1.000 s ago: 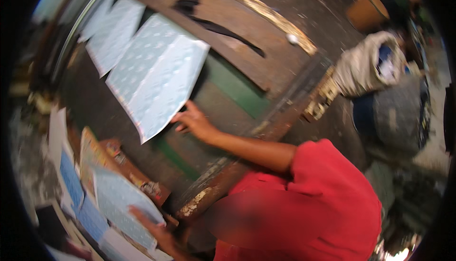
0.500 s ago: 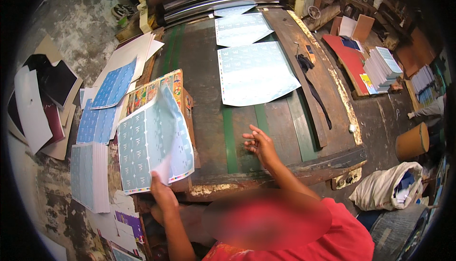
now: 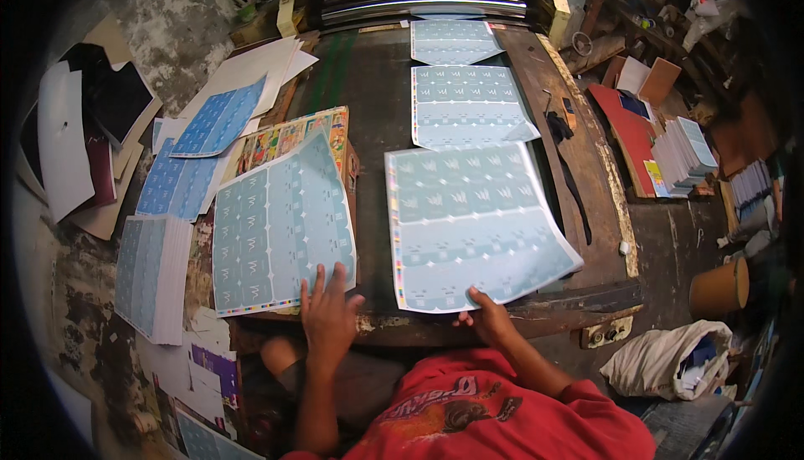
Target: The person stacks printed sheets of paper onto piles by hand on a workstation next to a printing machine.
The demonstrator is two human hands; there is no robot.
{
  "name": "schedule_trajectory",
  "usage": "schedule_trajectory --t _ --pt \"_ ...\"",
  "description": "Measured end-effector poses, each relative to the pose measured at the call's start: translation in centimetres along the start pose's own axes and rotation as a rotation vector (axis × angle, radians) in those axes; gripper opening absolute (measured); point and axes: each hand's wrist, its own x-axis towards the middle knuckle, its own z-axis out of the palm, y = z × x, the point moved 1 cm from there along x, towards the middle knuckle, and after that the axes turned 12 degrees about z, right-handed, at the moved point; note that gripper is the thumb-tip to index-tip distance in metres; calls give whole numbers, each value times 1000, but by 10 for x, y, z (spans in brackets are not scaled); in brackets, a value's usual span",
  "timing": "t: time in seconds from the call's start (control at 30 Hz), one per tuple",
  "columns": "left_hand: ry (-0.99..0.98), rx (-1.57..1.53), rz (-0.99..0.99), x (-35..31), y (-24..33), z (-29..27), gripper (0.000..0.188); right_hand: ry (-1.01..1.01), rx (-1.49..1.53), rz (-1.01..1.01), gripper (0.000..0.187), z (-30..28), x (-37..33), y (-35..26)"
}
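My right hand [image 3: 490, 316] pinches the near edge of a pale blue-green printed sheet [image 3: 469, 226], thumb on top. That sheet slants over the near part of the dark table, its right corner curled up. My left hand [image 3: 328, 309], fingers spread, is at the near edge of another printed sheet [image 3: 280, 234] on the left; whether it presses on the paper I cannot tell. Beneath that sheet is a board with a colourful picture-covered top [image 3: 333, 129]. Farther back, two more printed sheets, a middle one [image 3: 469, 104] and a far one [image 3: 452, 40], lie in a row toward metal rollers [image 3: 427, 10].
Left of the table stand a stack of printed sheets [image 3: 151, 276], bluer sheets [image 3: 219, 117] and large loose boards [image 3: 63, 142]. A long dark bar [image 3: 578, 217] runs along the table's right side. Beyond it are a red board [image 3: 624, 138], a brown bin [image 3: 718, 287] and a white sack [image 3: 662, 364].
My left hand has let go of the left sheet, which now lies flatter. My right hand, empty before, now grips a sheet. The sheets on the table have come nearer.
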Motion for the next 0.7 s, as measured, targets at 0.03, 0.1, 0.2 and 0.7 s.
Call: schedule_trajectory --t 0.03,0.1,0.2,0.7 --pt "27 26 -5 -5 -9 5 37 12 26 2 33 -4 1 6" --pt "78 69 -9 -12 -20 14 36 49 79 0 34 -10 3 10" --pt "224 7 21 -9 -19 19 35 98 153 12 37 -23 16 0" --pt "741 -1053 -669 -22 -43 -9 32 203 160 -230 41 -15 80 -43"
